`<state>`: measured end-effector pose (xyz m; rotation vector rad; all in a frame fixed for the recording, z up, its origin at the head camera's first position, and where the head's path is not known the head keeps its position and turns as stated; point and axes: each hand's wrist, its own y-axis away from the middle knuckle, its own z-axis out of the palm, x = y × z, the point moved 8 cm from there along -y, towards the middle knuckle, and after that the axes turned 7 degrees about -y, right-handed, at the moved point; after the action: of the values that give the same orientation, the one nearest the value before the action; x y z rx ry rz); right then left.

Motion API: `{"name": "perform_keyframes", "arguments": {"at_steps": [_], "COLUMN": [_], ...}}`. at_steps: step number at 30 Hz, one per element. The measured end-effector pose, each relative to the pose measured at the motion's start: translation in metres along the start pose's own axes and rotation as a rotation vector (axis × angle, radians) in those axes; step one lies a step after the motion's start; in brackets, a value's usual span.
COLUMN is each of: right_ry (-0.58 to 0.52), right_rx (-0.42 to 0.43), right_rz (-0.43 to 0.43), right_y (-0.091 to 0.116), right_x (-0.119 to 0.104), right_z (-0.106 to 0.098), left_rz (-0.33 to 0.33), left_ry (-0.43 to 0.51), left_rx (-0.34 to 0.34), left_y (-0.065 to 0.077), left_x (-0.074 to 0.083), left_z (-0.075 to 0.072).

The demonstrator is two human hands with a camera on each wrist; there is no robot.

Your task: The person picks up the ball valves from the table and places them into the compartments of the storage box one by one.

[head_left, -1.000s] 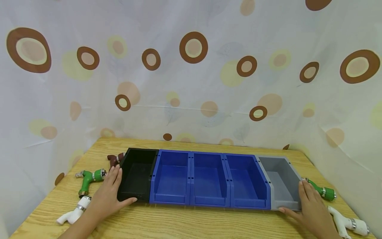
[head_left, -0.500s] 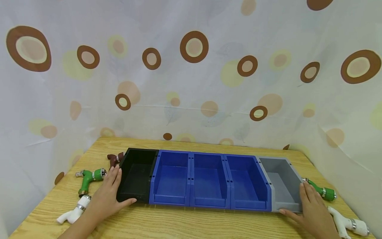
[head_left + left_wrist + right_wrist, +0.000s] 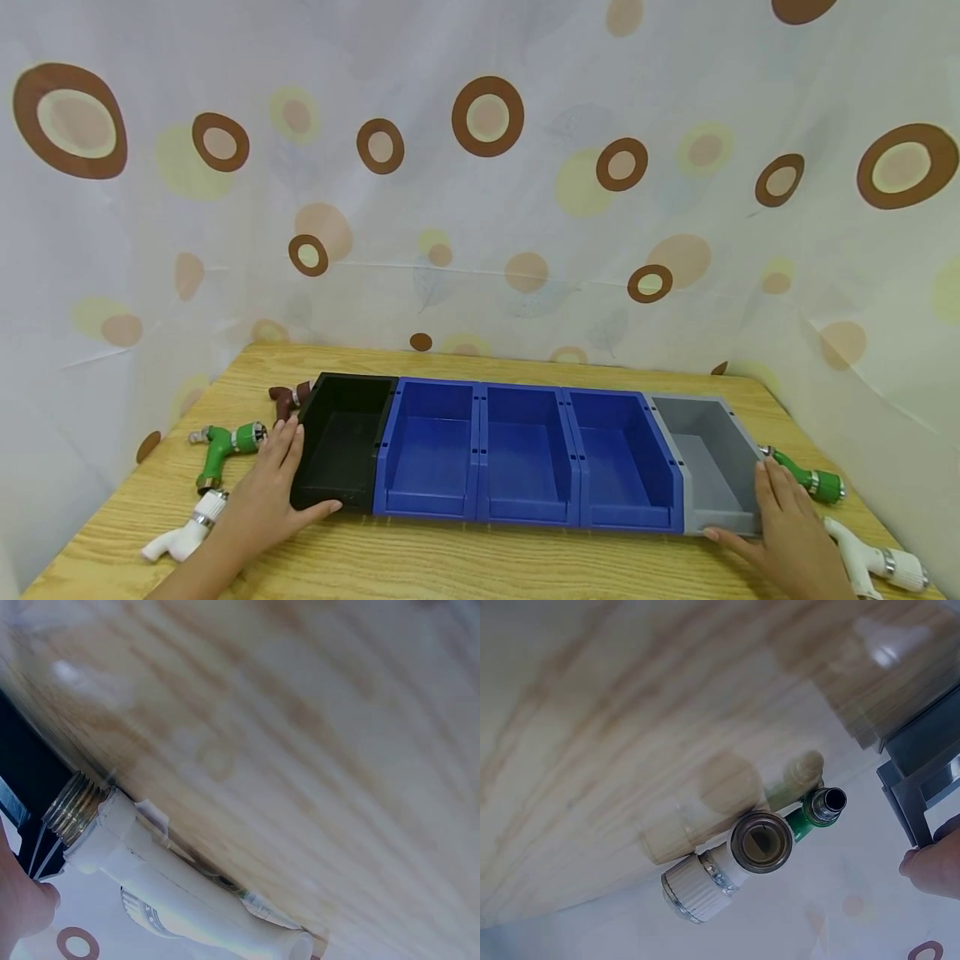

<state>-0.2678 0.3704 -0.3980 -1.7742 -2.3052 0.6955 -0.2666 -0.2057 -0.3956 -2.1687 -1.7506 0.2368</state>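
A row of plastic storage bins lies across the table: a black bin (image 3: 354,397) at left, three blue bins (image 3: 527,508), and a grey bin (image 3: 722,518) at right. All are bare inside. My left hand (image 3: 262,492) lies along the black bin's outer side, fingers extended, thumb at its front corner. At the other end my right hand (image 3: 797,533) rests against the grey bin's side, with its thumb by the front edge. In the right wrist view a thumb (image 3: 939,862) touches the grey bin's edge.
Left of the row lie a dark brown tap (image 3: 287,400), a green tap (image 3: 219,452) and a white tap (image 3: 186,537). Beyond my right hand are another green tap (image 3: 819,483) and white tap (image 3: 873,560). A patterned curtain (image 3: 510,217) encloses the wooden table (image 3: 465,567).
The row of bins has shifted very slightly toward me, with both hands staying at its ends. The taps have not moved.
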Motion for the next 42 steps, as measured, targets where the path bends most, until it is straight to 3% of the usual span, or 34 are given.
{"name": "perform_keyframes", "arguments": {"at_steps": [9,17,22,25,33,37,42], "right_ry": [-0.001,-0.022,-0.048,-0.053,-0.034,-0.042,-0.054], "right_rx": [0.006,0.044,0.054,0.04,-0.05,-0.052,-0.051], "right_rz": [-0.007,-0.06,-0.106,-0.126,-0.086,-0.082,-0.082], "right_y": [-0.002,-0.007,-0.009,-0.01,-0.01,-0.01,-0.011], "right_x": [-0.001,0.0,0.0,-0.001,0.002,0.003,0.004], "right_z": [0.0,-0.003,-0.003,-0.002,0.001,0.001,0.003], "left_rz": [-0.004,0.027,0.01,0.002,0.047,-0.006,-0.1], "left_ry": [-0.003,-0.012,-0.014,-0.022,-0.063,-0.082,-0.11], "left_rx": [-0.009,-0.022,-0.002,0.059,0.314,0.371,0.393], "left_y": [0.0,-0.001,-0.003,-0.003,0.004,0.009,0.015], "left_x": [-0.001,-0.002,-0.006,-0.008,-0.018,-0.032,-0.052], "left_z": [0.0,-0.003,-0.007,-0.014,-0.039,-0.046,-0.051]}}
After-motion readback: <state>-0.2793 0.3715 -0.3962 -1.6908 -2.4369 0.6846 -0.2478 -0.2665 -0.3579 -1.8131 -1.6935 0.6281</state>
